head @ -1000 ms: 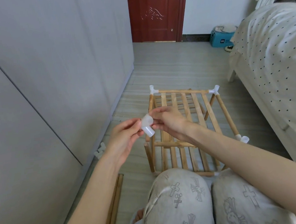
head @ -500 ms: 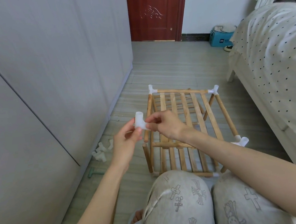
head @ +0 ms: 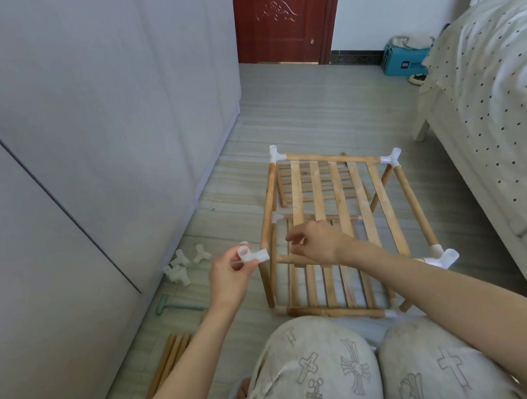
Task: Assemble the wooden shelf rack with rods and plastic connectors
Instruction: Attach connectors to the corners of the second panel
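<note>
The partly built wooden shelf rack [head: 336,198] stands on the floor before my knees, with slatted shelves and white plastic connectors at its far corners and at the near right corner [head: 445,257]. My left hand [head: 231,275] pinches a white plastic connector [head: 253,256] beside the top of the rack's near left upright rod [head: 265,282]. My right hand [head: 319,242] hovers over the near shelf slats with loosely curled fingers, holding nothing.
Several loose white connectors [head: 181,265] lie on the floor by the grey wardrobe [head: 72,137]. A green mallet [head: 176,307] and spare wooden rods [head: 168,359] lie near my left arm. A bed [head: 497,106] stands at the right, a red door [head: 283,17] at the far end.
My right hand let go of the connector and moved right over the slats. My left hand carried the connector down toward the near left rod's top.
</note>
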{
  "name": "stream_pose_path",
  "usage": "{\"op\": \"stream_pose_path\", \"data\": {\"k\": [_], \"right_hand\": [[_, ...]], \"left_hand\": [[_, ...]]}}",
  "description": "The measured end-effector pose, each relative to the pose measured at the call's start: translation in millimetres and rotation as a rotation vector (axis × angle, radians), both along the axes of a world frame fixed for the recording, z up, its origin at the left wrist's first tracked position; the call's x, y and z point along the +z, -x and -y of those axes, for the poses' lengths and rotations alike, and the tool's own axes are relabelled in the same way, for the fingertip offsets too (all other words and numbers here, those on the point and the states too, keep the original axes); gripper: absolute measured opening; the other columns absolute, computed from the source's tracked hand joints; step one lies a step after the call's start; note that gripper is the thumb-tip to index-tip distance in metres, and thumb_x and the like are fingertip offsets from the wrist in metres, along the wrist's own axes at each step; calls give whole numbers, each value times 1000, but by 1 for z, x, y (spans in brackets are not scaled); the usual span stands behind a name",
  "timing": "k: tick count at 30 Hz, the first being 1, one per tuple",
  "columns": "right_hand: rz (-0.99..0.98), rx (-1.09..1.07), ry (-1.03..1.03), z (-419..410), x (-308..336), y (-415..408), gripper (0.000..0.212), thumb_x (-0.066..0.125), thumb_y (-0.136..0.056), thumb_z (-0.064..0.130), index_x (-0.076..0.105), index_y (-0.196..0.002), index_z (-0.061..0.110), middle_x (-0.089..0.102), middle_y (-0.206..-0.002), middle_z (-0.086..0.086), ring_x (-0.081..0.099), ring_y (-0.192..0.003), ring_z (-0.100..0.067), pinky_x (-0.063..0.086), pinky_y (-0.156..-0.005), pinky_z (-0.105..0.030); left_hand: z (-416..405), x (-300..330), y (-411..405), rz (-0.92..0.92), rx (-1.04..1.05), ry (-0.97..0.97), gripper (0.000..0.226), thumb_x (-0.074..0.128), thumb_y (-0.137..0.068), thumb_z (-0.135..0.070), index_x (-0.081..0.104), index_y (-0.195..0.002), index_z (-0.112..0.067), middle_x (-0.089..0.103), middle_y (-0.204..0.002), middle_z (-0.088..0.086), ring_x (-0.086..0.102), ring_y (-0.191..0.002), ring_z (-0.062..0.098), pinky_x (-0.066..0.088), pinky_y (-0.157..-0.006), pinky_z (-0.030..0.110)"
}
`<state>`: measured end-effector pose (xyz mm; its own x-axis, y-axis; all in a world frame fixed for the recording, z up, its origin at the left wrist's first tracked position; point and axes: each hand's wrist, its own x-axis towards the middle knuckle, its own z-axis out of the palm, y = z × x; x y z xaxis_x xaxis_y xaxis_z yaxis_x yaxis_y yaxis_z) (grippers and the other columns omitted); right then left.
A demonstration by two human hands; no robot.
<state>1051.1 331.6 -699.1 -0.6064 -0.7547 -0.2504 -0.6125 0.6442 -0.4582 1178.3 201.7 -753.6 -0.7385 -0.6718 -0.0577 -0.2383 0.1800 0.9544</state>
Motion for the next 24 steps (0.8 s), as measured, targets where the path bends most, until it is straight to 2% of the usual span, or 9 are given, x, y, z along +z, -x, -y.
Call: {"op": "stream_pose_path", "data": {"k": [2,3,7,10,13,16,20,22,24], "right_hand": [[34,-25,-72,-6,-9,8,36,52,-94,22,53,-129,13,63,-120,-6,55,-113,-19,40,-93,-25],[42,-38,-90,-8,-13,10,37,52,-94,23,52,-130,14,63,-120,-6,55,-114,-19,40,-92,-25],[-8,-12,-123,-7,-28,19,36,52,-94,23,54,-129,15,58,-123,-7,53,-114,-20,38,-89,-24],[-84,41,-129,-2,-36,19,37,53,-93,23,55,-129,15,53,-127,-9,47,-119,-22,37,-97,-29],[-115,131,-171,5,-43,16,35,53,-93,26,57,-126,14,52,-126,-10,45,-119,-26,38,-100,-37],[-142,198,-199,9,-50,16,33,52,-92,25,59,-123,14,53,-122,-10,45,-116,-26,37,-100,-38],[-149,213,-216,10,-58,19,28,51,-93,23,60,-118,14,54,-121,-7,43,-116,-26,36,-99,-36],[-131,213,-227,11,-59,19,26,47,-95,22,61,-116,15,56,-118,-7,44,-114,-27,36,-98,-34],[-32,146,-186,15,-55,19,30,42,-97,19,62,-118,13,60,-119,-6,48,-115,-27,38,-98,-33]], "left_hand": [[0,-10,5,18,5,-71,36,67,-82,-2,64,-117,-10,66,-100,4,62,-96,21,50,-84,30],[0,-13,8,15,-2,-77,36,67,-82,-3,64,-117,-11,67,-104,3,62,-97,18,50,-87,31],[-3,-21,22,-8,-31,-78,36,68,-81,-4,66,-117,-12,64,-113,-6,60,-104,12,47,-96,31],[-7,-30,22,-36,-17,-95,36,67,-83,-6,64,-118,-10,64,-119,-3,60,-107,12,47,-93,27],[-10,-34,20,-58,-12,-109,33,66,-84,-8,66,-116,-14,66,-116,-1,61,-106,12,48,-93,28],[-11,-37,16,-80,-27,-136,33,66,-85,-6,66,-116,-16,67,-110,-8,61,-106,7,48,-93,26],[-10,-39,11,-108,-92,-135,30,62,-88,-8,65,-116,-18,63,-113,-16,56,-110,-2,47,-92,21],[-9,-39,11,-123,-108,-147,30,61,-89,-9,64,-116,-19,63,-117,-12,56,-110,-3,47,-91,20],[-7,-39,10,-137,-126,-183,31,61,-88,-6,64,-116,-19,63,-119,-8,57,-110,-3,48,-90,20]]}}
